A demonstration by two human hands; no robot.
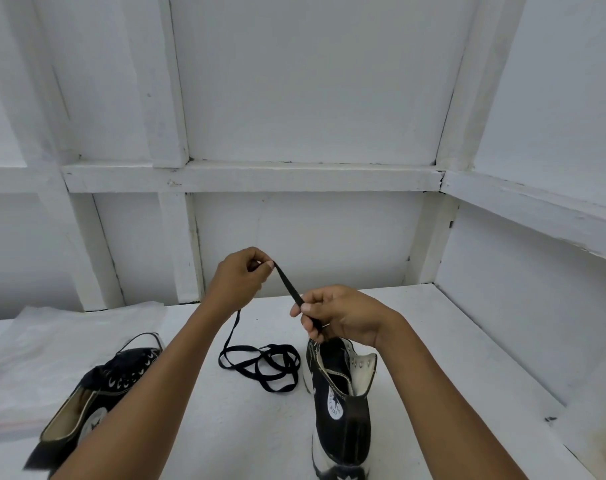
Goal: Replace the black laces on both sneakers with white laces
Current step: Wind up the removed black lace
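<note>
Both hands — left hand, right hand — pinch a black lace taut above the unlaced sneaker at 5 o'clock; slack coils on the worktop. Removal step — next, likely set it aside.

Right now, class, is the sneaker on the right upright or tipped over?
Upright. The right sneaker stands on its sole on the table, its opening facing up, below the right hand holding the black lace.

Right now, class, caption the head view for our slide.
A black lace pinched between left hand and right hand, above an upright sneaker.
</note>
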